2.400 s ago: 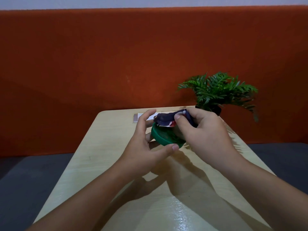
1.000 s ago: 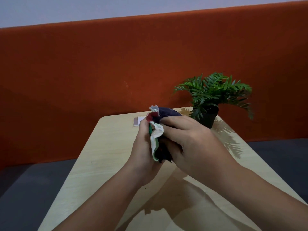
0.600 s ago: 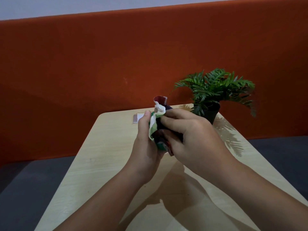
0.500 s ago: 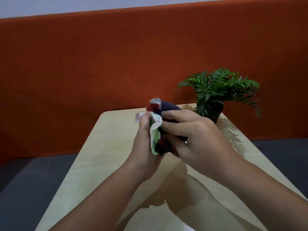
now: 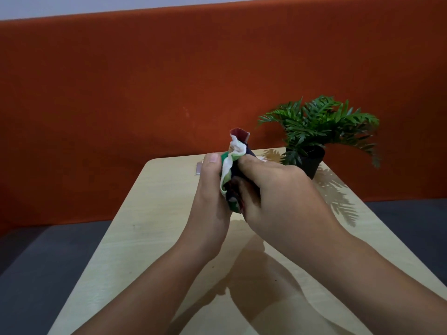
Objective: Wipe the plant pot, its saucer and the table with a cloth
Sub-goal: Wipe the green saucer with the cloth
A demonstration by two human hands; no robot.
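Orange felt-like partition (image 5: 145,93) backs a pale wood-grain laminate table (image 5: 150,226) with rounded corners. At its far right corner stands a leafy green fern in a tapered black pot (image 5: 313,160). Above the table's middle, the left hand (image 5: 210,199) and right hand (image 5: 273,197) press together, gripping a crumpled multicoloured cloth (image 5: 233,165) wrapped around a green saucer (image 5: 225,155) held on edge.

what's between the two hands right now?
Head view: the bunched cloth sits between left hand and right hand. A sliver of green saucer shows at its edge; the rest is hidden.
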